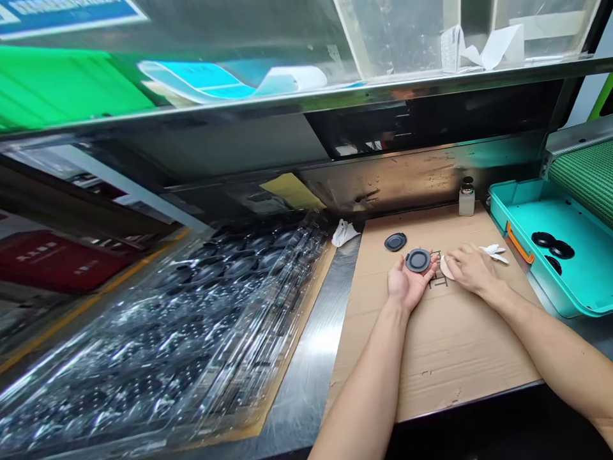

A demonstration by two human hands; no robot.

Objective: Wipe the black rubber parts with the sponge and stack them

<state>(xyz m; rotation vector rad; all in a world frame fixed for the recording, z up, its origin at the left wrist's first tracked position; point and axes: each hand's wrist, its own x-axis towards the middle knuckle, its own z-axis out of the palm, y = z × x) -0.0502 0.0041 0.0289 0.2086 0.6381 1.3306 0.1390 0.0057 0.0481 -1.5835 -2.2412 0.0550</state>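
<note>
My left hand (pixel 410 286), palm up, holds a round dark grey part (pixel 418 260) with a raised ring and a small tab, like a lid. Its fingers curl around the part's edge, above a cardboard sheet (pixel 383 332). Just right of it, my right hand (pixel 472 268) is closed on a pale beige pad (pixel 448 267), palm down. A similar dark round part (pixel 395 241) lies on the cardboard behind my left hand. Beside my right hand lies a crumpled white cloth (pixel 495 252).
Clear plastic trays (pixel 191 345) with black round parts fill the left. A small bottle (pixel 467 197) stands at the cardboard's back. At right, a teal bin (pixel 589 271) holds several black rings (pixel 561 249) beside a green conveyor belt (pixel 587 176). A metal shelf edge (pixel 364 96) runs overhead.
</note>
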